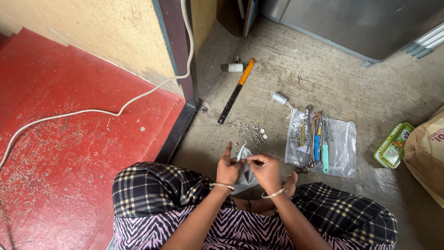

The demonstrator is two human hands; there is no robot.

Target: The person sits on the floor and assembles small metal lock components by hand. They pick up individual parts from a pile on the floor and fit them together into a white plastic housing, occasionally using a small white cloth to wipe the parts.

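The person sits cross-legged on a rough grey concrete floor [286, 88], checked cloth over both knees. The left hand [227, 167] and the right hand [266, 170] meet just in front of the lap, both on a small clear plastic bag [245, 173] that hangs between them. The left fingers [228, 150] stand partly upright behind the bag's top edge; the right fingers [254, 160] are pinched together on that same edge. Whether anything lies inside the bag I cannot tell.

Just beyond the hands, a scatter of small silver screws and nuts [252, 132] lies on the concrete. To the right of it a flat clear plastic sheet [344, 146] carries a row of hand tools [314, 139], among them blue and turquoise handles and a few spanners. A small white cylindrical fitting with a short cord [280, 98] sits above that. Farther off lies a long black ruler with an orange end [237, 90], with a white cylinder [235, 67] near its tip.

On the left, a worn red painted floor [69, 139] rises behind a dark door frame [178, 55], and a white cable [92, 111] trails across it. A green tin [393, 144] and a brown sack [428, 153] sit at the right; a grey metal cabinet [360, 23] stands at the top.
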